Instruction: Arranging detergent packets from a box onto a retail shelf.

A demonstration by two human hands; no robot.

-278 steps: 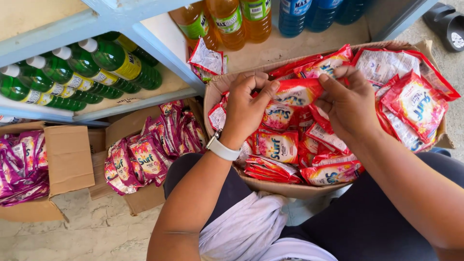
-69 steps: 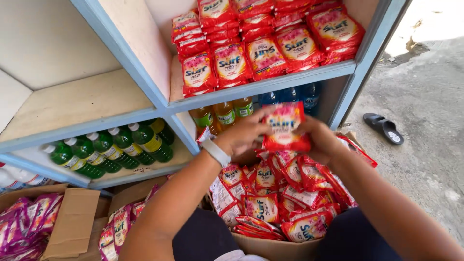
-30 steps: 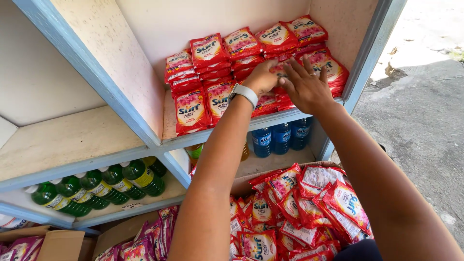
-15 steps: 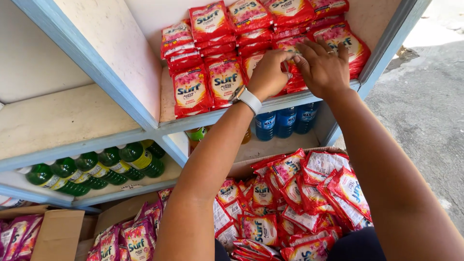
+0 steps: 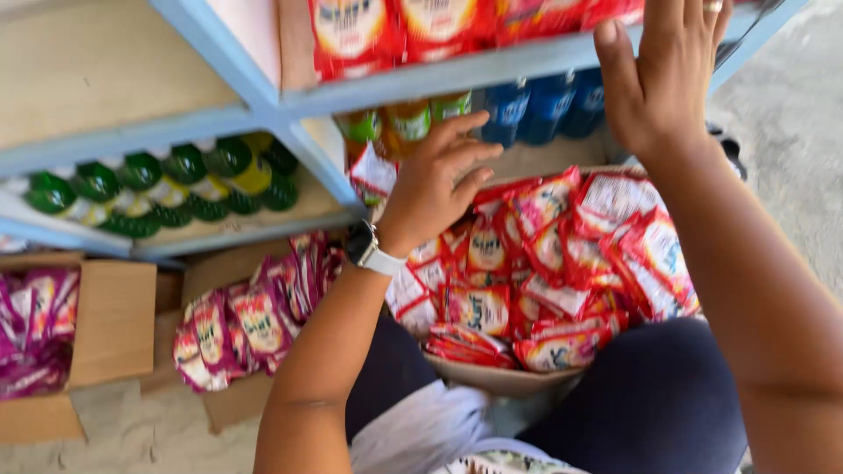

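My left hand [image 5: 435,180], with a watch on the wrist, hovers open over a cardboard box [image 5: 500,379] on my lap that is full of red sachets [image 5: 562,263]. It holds nothing. My right hand [image 5: 659,75] is raised, fingers spread and empty, at the blue shelf edge [image 5: 457,75]. Rows of red sachets [image 5: 413,26] stand on that shelf just above and left of it.
Green bottles [image 5: 167,184] lie on a lower shelf at left. Orange bottles [image 5: 408,123] and blue bottles [image 5: 544,105] stand behind the box. On the sandy floor are open cartons of pink sachets [image 5: 246,320] and purple sachets [image 5: 35,338].
Both hands have left the sachets on the upper shelf. My left hand has dropped down over the box; the view has tilted downward.
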